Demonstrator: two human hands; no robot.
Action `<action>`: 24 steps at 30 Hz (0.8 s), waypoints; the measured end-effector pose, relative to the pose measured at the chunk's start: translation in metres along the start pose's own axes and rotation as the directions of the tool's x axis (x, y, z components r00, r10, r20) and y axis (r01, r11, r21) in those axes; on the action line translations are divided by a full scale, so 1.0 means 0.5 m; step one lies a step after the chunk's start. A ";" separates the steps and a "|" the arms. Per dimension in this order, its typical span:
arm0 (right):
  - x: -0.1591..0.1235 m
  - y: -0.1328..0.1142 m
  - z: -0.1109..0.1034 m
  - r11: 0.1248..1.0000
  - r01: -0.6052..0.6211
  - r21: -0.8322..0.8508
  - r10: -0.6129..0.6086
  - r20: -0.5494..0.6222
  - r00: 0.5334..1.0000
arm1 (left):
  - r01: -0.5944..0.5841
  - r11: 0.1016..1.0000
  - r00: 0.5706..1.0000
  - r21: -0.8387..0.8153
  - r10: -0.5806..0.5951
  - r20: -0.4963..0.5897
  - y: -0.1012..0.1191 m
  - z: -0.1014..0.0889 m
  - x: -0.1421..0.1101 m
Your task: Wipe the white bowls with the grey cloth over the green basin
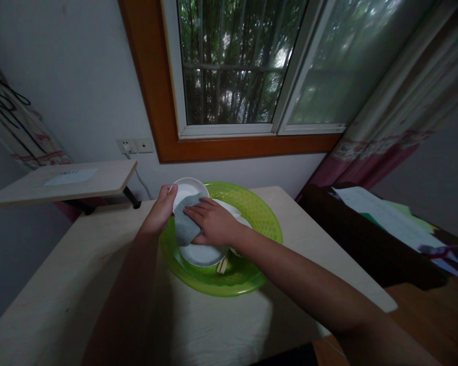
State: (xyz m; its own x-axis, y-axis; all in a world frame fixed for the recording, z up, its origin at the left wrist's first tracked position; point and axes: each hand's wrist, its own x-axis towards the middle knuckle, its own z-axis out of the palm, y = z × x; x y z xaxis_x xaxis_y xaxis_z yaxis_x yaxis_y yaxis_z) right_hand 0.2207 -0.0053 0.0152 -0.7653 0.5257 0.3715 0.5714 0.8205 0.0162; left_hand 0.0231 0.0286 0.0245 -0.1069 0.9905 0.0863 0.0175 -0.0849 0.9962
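Basin (261, 216) on desk (213, 330). In basin: chopsticks (222, 265). Over basin: cloth (185, 229) on plate (190, 184). Left of basin: shelf (116, 182); right: papers (381, 213); behind: window (232, 76).

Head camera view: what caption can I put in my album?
Left fingers hold a white plate, right fingers lie on a gray cloth, at a green basin.

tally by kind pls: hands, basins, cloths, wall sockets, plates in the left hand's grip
Hands: 2, left hand and right hand
Green basin: 1
Grey cloth: 1
Wall sockets: 2
Held plate: 1
Total: 7
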 end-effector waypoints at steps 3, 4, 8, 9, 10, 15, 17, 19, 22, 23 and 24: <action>0.002 -0.001 -0.001 1.000 0.005 0.015 -0.004 -0.024 1.000 | -0.012 1.000 1.000 0.020 0.012 -0.008 -0.002 -0.005 0.001; 0.003 -0.001 -0.001 1.000 0.008 0.020 -0.007 -0.031 0.999 | -0.016 1.000 1.000 0.022 0.016 -0.008 -0.003 -0.006 0.002; 0.004 0.000 0.000 0.999 0.011 0.031 -0.009 -0.047 0.999 | -0.019 1.000 1.000 -0.014 0.019 -0.010 -0.012 -0.011 0.007; 0.004 0.001 -0.001 0.999 0.012 0.033 -0.010 -0.047 0.999 | -0.020 1.000 1.000 -0.020 0.020 -0.010 -0.015 -0.011 0.009; 0.004 0.002 -0.003 0.999 0.016 0.038 -0.014 -0.046 0.999 | -0.023 0.999 1.000 -0.026 0.023 -0.012 -0.017 -0.012 0.011; 0.001 0.004 -0.015 0.995 0.073 0.070 -0.071 -0.041 0.997 | -0.022 0.998 1.000 -0.052 0.021 -0.009 -0.018 -0.013 0.012; 0.001 0.002 -0.014 0.995 0.072 0.073 -0.069 -0.042 0.997 | -0.018 0.998 1.000 -0.057 0.017 -0.008 -0.014 -0.013 0.009; 0.002 0.001 -0.009 0.996 0.052 0.069 -0.048 -0.050 0.998 | -0.012 0.999 1.000 -0.043 0.011 -0.015 -0.010 -0.012 0.007; 0.006 0.004 0.004 0.999 0.014 0.044 -0.010 -0.084 0.996 | 0.003 0.999 1.000 -0.038 -0.003 -0.009 -0.008 -0.009 0.005; 0.008 0.007 0.009 0.999 0.010 0.035 -0.007 -0.092 0.996 | 0.005 0.999 1.000 -0.044 -0.004 0.003 -0.009 -0.007 0.006; 0.009 0.010 0.012 1.000 0.012 0.028 -0.009 -0.097 0.995 | 0.004 0.999 1.000 -0.052 -0.003 0.017 -0.011 -0.005 0.006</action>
State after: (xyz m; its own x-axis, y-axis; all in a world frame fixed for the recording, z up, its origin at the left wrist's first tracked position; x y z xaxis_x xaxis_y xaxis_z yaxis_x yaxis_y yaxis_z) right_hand 0.2183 0.0027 0.0114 -0.7380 0.4943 0.4593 0.5541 0.8325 -0.0056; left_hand 0.0203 0.0318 0.0193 -0.0904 0.9925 0.0827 -0.0341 -0.0861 0.9957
